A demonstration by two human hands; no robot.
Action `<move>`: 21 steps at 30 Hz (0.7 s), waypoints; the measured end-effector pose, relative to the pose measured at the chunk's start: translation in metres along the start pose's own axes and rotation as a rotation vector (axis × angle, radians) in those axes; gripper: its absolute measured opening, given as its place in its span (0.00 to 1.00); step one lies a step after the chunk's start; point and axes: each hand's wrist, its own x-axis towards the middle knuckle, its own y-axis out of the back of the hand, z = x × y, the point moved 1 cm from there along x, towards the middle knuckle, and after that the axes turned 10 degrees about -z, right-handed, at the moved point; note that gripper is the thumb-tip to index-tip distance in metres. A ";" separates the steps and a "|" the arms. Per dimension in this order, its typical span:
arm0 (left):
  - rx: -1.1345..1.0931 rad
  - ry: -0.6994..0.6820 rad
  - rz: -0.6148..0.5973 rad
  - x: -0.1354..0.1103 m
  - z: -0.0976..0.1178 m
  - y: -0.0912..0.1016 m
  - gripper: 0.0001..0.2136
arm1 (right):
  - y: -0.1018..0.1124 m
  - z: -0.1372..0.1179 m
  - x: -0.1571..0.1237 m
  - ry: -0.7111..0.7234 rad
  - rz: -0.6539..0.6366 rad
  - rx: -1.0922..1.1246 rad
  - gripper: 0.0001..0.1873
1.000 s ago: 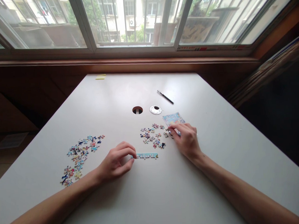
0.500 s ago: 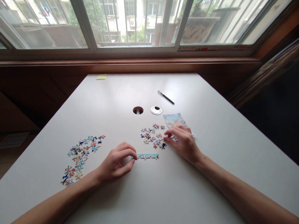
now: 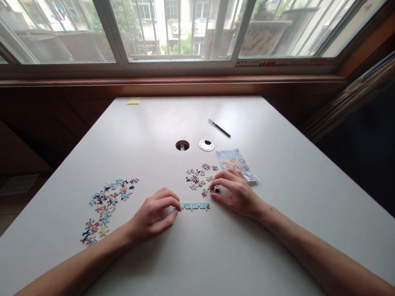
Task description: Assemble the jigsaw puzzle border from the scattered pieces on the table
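A short strip of joined jigsaw pieces (image 3: 195, 206), light blue along its far edge, lies on the white table. My left hand (image 3: 157, 211) has thumb and index finger closed on the strip's left end, hiding that tip. My right hand (image 3: 235, 190) hovers low at the right side of a small group of loose jigsaw pieces (image 3: 195, 179). Its thumb and fingers are curved and apart, with a dark jigsaw piece (image 3: 216, 190) showing between them. That piece seems to rest on the table.
A larger heap of loose pieces (image 3: 103, 204) spreads beside my left forearm. Behind my right hand lies a picture sheet (image 3: 234, 159). Farther back are a pen (image 3: 219, 128), a round metal cover (image 3: 206, 145), a cable hole (image 3: 182, 145) and a yellow sticky note (image 3: 134, 101).
My right hand has shifted left and slightly toward me, uncovering more of the picture sheet and coming over the dark piece. My left hand stays at the strip.
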 end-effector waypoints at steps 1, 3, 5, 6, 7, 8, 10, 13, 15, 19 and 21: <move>-0.003 0.000 -0.002 0.000 0.000 0.000 0.07 | 0.000 0.000 0.000 0.001 0.006 0.012 0.04; -0.011 -0.001 -0.002 -0.001 -0.001 0.000 0.07 | 0.000 0.001 0.000 -0.021 0.044 0.025 0.03; -0.019 -0.004 0.000 -0.001 -0.001 -0.001 0.07 | 0.000 0.002 -0.001 -0.068 0.105 0.021 0.03; -0.021 -0.007 0.001 -0.001 -0.001 -0.001 0.07 | 0.000 0.003 -0.001 -0.091 0.131 0.015 0.03; -0.022 -0.008 0.002 -0.001 -0.001 -0.001 0.07 | -0.001 0.004 -0.001 -0.110 0.150 0.007 0.03; -0.022 -0.010 0.003 -0.001 -0.001 -0.001 0.07 | -0.001 0.005 -0.001 -0.123 0.164 0.000 0.04; -0.021 -0.012 0.003 -0.001 0.000 -0.001 0.07 | -0.002 0.006 -0.001 -0.135 0.178 -0.010 0.04; -0.023 -0.008 0.002 -0.001 0.000 -0.001 0.07 | -0.004 0.007 -0.002 -0.121 0.185 -0.017 0.06; -0.024 -0.003 -0.001 -0.001 0.000 0.000 0.07 | -0.005 0.008 -0.003 -0.106 0.192 -0.025 0.08; -0.027 -0.005 0.003 -0.002 0.001 0.000 0.08 | -0.004 0.007 -0.003 -0.092 0.224 -0.026 0.10; -0.019 -0.033 0.038 -0.002 0.002 0.000 0.08 | -0.003 0.006 -0.002 -0.085 0.243 -0.020 0.10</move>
